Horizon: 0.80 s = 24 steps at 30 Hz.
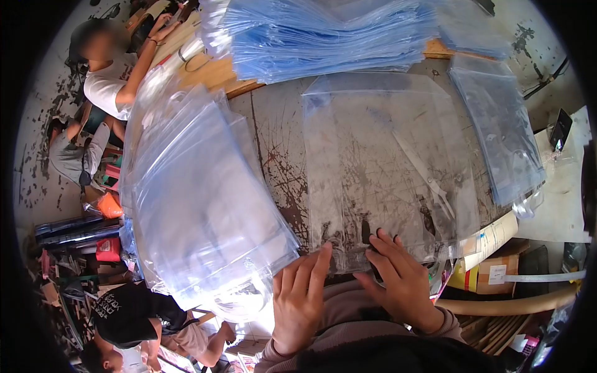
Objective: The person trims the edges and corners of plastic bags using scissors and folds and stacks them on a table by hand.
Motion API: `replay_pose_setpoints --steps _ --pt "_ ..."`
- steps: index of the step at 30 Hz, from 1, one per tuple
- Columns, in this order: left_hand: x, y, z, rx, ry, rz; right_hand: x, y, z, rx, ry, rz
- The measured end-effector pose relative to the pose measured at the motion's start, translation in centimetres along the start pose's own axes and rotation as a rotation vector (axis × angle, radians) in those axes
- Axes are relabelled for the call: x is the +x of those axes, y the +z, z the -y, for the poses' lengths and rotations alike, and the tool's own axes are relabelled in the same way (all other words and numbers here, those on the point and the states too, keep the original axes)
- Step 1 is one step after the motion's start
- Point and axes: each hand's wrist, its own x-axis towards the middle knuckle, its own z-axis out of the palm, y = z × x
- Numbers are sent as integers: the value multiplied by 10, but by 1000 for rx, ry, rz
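Observation:
A clear plastic bag (385, 155) lies flat on the scratched work table (280, 143) in front of me. My left hand (300, 301) is at its near left corner, fingers stretched out, next to a loose stack of clear plastic bags (193, 193) on the left. At the bag's near edge rests my right hand (401, 276), its fingers spread and the thumb apart. Neither hand visibly grips anything. Through the bag a long, pale strip-like shape (423, 171) shows; whether it lies under or on the film I cannot tell.
A tall pile of bluish plastic bags (323, 46) stands at the back, and another stack of bags (497, 127) lies on the right. Below right are a cardboard box (497, 273) and a tan roll (510, 303). Other people (115, 74) sit on the left.

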Motion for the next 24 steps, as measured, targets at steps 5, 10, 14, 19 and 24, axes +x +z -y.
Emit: replay_pose_setpoints --steps 5,10,14,19,24 --pt "5 -3 1 -60 -39 22 0 0 0 18 8 -16" --pt "9 -2 3 -169 16 21 1 -3 -1 37 8 -17" --pt "9 0 4 -224 54 4 0 -5 -5 117 42 -9" --pt "9 1 4 -205 136 -31 3 -10 -3 158 87 12" --pt "17 15 -13 -700 9 -317 3 -7 -4 268 258 -148"
